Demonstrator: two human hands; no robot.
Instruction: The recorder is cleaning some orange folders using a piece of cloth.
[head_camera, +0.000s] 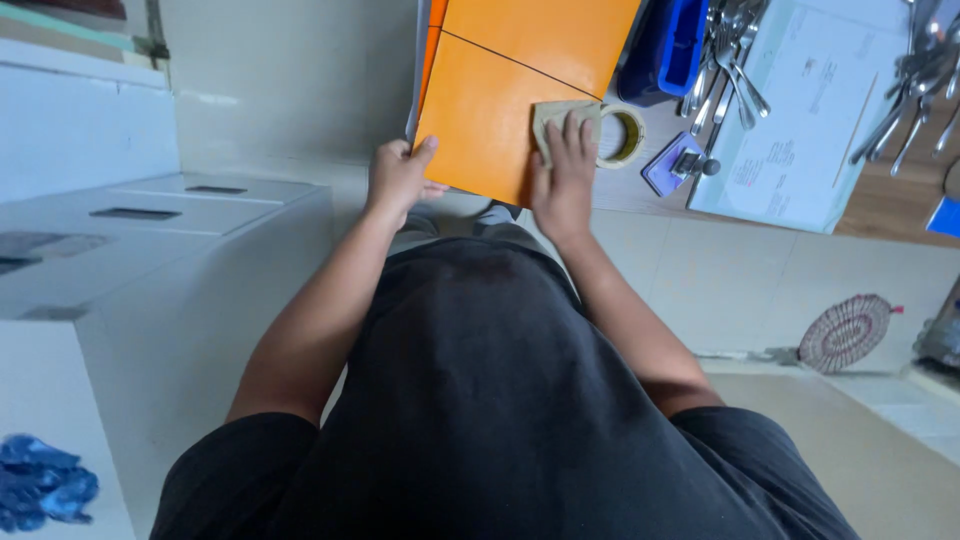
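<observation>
We are wiping an orange folder (490, 110) that lies at the near edge of the wooden table (880, 205). Our left hand (398, 178) grips its near edge, thumb on top; our right hand (562, 180) lies flat, fingers spread, pressing a beige cloth (560, 117) onto the cover — the cloth needs firm, even pressure. Beyond lie a tape roll (622, 135) and spoons (728, 60).

The orange board (490, 110) looked smooth and faintly glossy, like laminate or plastic; the beige cloth (560, 118) under the right hand (562, 180) seemed soft and matt; the tape roll (622, 135) looked papery; the spoons and forks (730, 60) were shiny metal; the blue tray (665, 50) was glossy plastic; the sheet (800, 120) looked like matt paper; the tabletop (890, 205) looked like wood.
</observation>
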